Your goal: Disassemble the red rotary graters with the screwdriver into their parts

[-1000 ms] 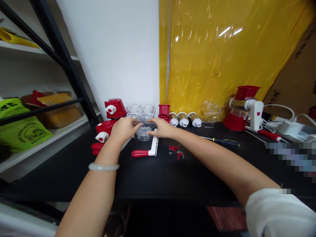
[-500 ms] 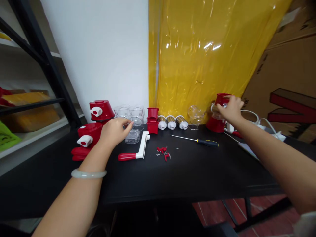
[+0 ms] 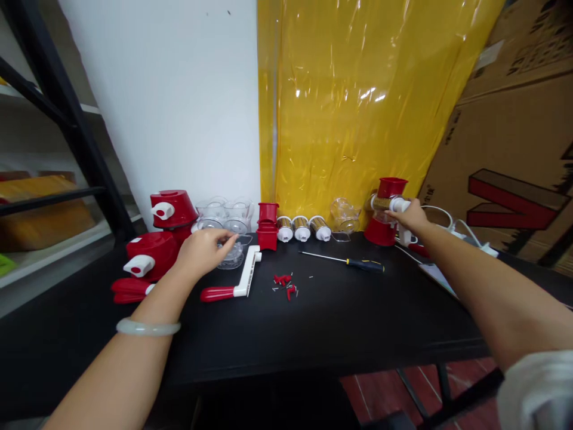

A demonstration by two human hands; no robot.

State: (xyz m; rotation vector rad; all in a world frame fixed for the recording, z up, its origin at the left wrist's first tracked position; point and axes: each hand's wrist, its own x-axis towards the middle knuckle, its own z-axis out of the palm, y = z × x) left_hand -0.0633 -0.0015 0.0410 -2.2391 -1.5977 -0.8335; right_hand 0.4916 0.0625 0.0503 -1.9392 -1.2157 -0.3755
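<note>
At the right rear of the table stands an assembled rotary grater (image 3: 380, 230), with a red hopper, a red base and a drum across its middle. My right hand (image 3: 412, 216) has its fingers closed round the white end of that drum. My left hand (image 3: 203, 248) hovers at the left in front of clear plastic housings (image 3: 239, 212); its fingers are curled in, and nothing shows between them. Just right of it lies a crank handle (image 3: 237, 291) with a red grip and white arm. Behind the left wrist sit red grater bases (image 3: 172, 206) with white knobs.
Along the back stand red hoppers (image 3: 267, 230), several grater drums (image 3: 302, 229) and another clear housing (image 3: 344, 215). A screwdriver (image 3: 364, 264) and small red parts with screws (image 3: 286, 283) lie mid-table. White cables (image 3: 441, 210) and a phone-like device (image 3: 436, 275) are at right.
My right hand has come down from the top of the grater to the white drum end at its side. My left hand stays near the clear housings. The view has shifted slightly to the right.
</note>
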